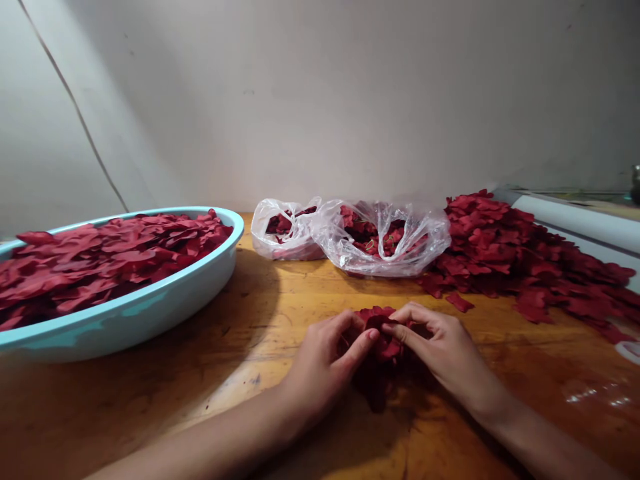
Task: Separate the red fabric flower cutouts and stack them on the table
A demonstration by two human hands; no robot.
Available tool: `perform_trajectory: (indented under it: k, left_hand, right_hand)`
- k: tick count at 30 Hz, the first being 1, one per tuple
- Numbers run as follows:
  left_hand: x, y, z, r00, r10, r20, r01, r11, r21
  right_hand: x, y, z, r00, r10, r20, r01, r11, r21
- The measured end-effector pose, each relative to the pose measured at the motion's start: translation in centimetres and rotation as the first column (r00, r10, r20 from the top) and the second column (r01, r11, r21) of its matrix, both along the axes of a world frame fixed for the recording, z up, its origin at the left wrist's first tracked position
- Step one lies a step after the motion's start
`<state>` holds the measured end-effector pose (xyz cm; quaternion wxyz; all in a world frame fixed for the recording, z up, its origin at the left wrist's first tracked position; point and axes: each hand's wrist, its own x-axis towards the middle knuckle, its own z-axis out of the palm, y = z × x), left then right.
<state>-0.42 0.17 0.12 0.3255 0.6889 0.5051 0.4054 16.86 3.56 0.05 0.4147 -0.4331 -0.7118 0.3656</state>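
Between my two hands, low over the wooden table, is a small bunch of dark red fabric petals (383, 343). My left hand (327, 357) grips its left side, thumb laid along the front edge. On the right side, my right hand (435, 343) pinches a petal at the top of the bunch between thumb and fingers. Some petals hang below the hands onto the tabletop, in shadow. How the petals are joined at the middle is hidden by my fingers.
A light blue basin (210, 277) heaped with red petal pieces stands at the left. Two clear plastic bags (287, 248) holding red pieces lie at the back. A loose pile of red petal pieces (505, 250) spreads at the right over the wooden table (280, 300), before a pale wall.
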Motion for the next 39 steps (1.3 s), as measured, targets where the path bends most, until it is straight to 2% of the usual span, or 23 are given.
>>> perform_trajectory:
  k: [3,7,9,15,19,23,28,32,36,39]
  left_hand:
    - [0.0,-0.1,0.0,0.999,-0.022,0.046,0.024,0.999,-0.045]
    - [-0.1,0.0,0.1,0.993,-0.007,0.118,0.014,0.998,-0.057]
    - [-0.2,0.2,0.0,0.986,0.019,0.165,-0.008,0.997,-0.071]
    - [-0.6,1.2,-0.9,0.949,0.117,0.293,-0.073,0.985,-0.157]
    - [-0.5,1.3,-1.1,0.898,0.113,0.426,-0.022,0.977,-0.212]
    - [-0.4,1.0,-0.9,0.864,0.094,0.495,0.016,0.977,-0.214]
    - [-0.6,1.0,-0.8,0.913,0.082,0.401,-0.015,0.986,-0.167]
    - [-0.8,0.7,-0.4,0.987,0.007,0.163,-0.013,0.999,0.038]
    - [-0.6,-0.1,0.1,1.0,-0.028,0.001,0.027,0.974,0.227]
    - [-0.4,-0.3,0.1,0.996,-0.054,-0.077,0.075,0.95,0.303]
  right_hand:
    - [0.2,0.2,-0.3,0.999,-0.019,0.044,0.015,0.996,0.09]
    - [0.2,0.4,-0.4,0.998,-0.004,0.057,-0.003,0.993,0.119]
    - [0.4,0.6,-0.3,0.998,-0.023,0.059,0.017,0.994,0.107]
    - [1.0,1.3,0.3,0.997,-0.06,0.04,0.062,0.997,-0.045]
    - [1.1,1.6,0.0,0.999,-0.046,0.0,0.046,0.998,-0.053]
    - [1.1,1.6,-0.2,0.99,-0.134,0.04,0.134,0.991,-0.008]
    - [1.0,1.4,0.0,0.991,-0.135,-0.016,0.136,0.99,0.024]
    - [0.7,1.2,0.2,0.993,-0.09,-0.083,0.09,0.996,-0.001]
    - [0.1,0.5,0.3,0.989,-0.024,-0.149,0.011,0.996,-0.089]
    - [-0.1,0.0,0.4,0.982,0.039,-0.183,-0.07,0.984,-0.166]
